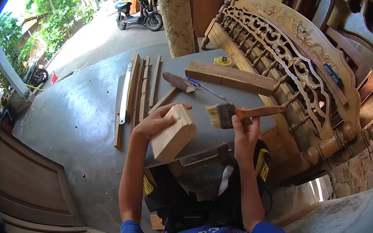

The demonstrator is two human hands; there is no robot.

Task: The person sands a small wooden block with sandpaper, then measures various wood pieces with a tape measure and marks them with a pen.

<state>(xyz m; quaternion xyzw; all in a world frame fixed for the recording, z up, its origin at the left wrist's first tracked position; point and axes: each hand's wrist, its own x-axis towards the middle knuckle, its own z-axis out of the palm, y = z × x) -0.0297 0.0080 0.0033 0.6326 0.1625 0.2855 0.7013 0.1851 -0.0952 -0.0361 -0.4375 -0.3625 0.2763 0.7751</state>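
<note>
My left hand (154, 124) is closed around a pale wooden block (173, 137) with a moulded edge, held up above the near edge of the grey tabletop (220, 147). In my right hand (247, 134) is a wide paintbrush (260, 111), gripped near the base of its orange-brown handle. Its light bristles (214, 116) point left toward the block, with a gap between them. Just beyond the brush lie a blue pen-like tool (206, 89) and a dark brown piece (179, 81) with a frayed-looking end.
Wooden strips (136, 97) and a metal ruler-like blade (126, 93) lie on the table's left. A thick beam (230, 77) and yellow tape measure (223, 60) are at the right. Carved wooden panels (282, 58) lean close on the right. Behind stands a woven roll (179, 24).
</note>
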